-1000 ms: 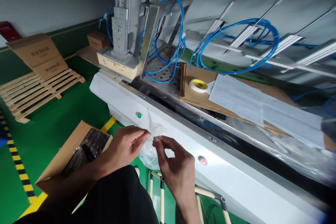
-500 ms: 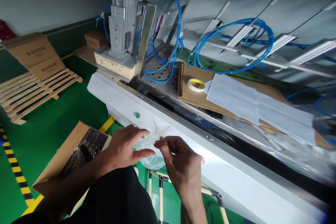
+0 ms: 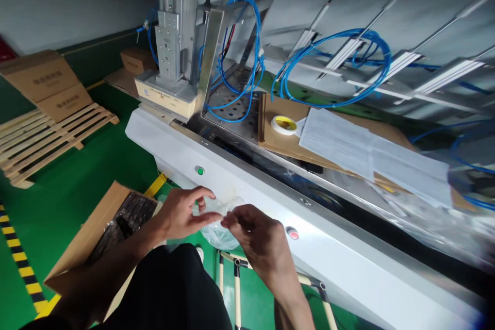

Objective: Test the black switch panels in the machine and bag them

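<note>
A clear plastic bag hangs crumpled between my hands, in front of the white machine panel. My right hand is closed in a pinch at the bag's upper edge; the exact grip is partly hidden behind the fingers. My left hand is held beside the bag, thumb and fingers apart, its thumb tip close to the right fingertips. Below my left forearm stands an open cardboard box with dark, plastic-wrapped parts inside.
The machine's front ledge carries a green button and a red button. Behind it lie a tape roll, papers and cardboard. A tube frame stands below; a wooden pallet sits at left.
My right hand has turned and its fingertips have shifted slightly left, towards my left thumb. The plastic bag's upper part has dropped lower. The view has moved slightly to the right.
</note>
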A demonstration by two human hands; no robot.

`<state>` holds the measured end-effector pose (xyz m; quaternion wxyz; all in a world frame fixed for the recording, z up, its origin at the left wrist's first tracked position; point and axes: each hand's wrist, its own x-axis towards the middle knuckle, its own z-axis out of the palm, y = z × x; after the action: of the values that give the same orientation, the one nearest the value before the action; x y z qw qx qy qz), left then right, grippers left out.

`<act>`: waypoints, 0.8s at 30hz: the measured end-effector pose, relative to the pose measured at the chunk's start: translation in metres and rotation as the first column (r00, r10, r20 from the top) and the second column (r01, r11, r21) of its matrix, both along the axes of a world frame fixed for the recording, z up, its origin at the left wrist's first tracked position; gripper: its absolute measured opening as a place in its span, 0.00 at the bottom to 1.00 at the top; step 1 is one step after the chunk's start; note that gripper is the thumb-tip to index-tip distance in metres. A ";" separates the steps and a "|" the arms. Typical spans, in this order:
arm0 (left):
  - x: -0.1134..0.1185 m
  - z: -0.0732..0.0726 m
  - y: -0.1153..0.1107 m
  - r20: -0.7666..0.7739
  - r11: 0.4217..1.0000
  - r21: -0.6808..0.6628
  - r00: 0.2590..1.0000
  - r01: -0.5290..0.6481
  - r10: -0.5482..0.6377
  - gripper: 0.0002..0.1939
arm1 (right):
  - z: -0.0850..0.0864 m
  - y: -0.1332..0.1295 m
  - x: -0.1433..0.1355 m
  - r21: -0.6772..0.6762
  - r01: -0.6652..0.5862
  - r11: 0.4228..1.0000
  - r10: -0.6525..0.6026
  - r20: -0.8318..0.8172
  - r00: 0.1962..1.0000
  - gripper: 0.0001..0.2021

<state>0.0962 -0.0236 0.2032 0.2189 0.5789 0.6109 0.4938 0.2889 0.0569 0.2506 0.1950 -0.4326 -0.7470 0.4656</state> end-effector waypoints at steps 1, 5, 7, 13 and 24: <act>-0.001 0.001 0.001 -0.028 0.999 0.000 0.999 0.042 -0.042 0.10 | 0.002 0.000 -0.001 -0.006 0.002 1.000 -0.002 0.001 1.000 0.19; -0.001 0.004 0.001 -0.065 0.995 0.005 0.993 0.098 -0.097 0.14 | 0.006 0.002 -0.005 -0.043 -0.062 0.997 0.063 0.021 0.998 0.17; -0.001 0.005 0.000 -0.041 0.994 0.001 0.993 0.109 -0.109 0.14 | 0.007 0.003 -0.004 -0.038 -0.102 0.994 0.103 0.018 0.995 0.16; -0.001 0.008 -0.003 0.122 0.989 -0.070 0.985 0.131 -0.122 0.14 | 0.008 0.008 0.001 -0.022 -0.170 0.985 0.169 -0.032 0.985 0.13; -0.005 0.014 -0.006 0.290 0.969 -0.170 0.949 0.181 -0.127 0.16 | 0.016 0.017 0.007 -0.272 -0.214 0.938 0.193 -0.105 0.976 0.06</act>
<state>0.0912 -0.0296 0.2175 0.3956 0.5262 0.5723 0.4890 0.2957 0.0735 0.2666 0.1106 -0.3582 -0.7057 0.6012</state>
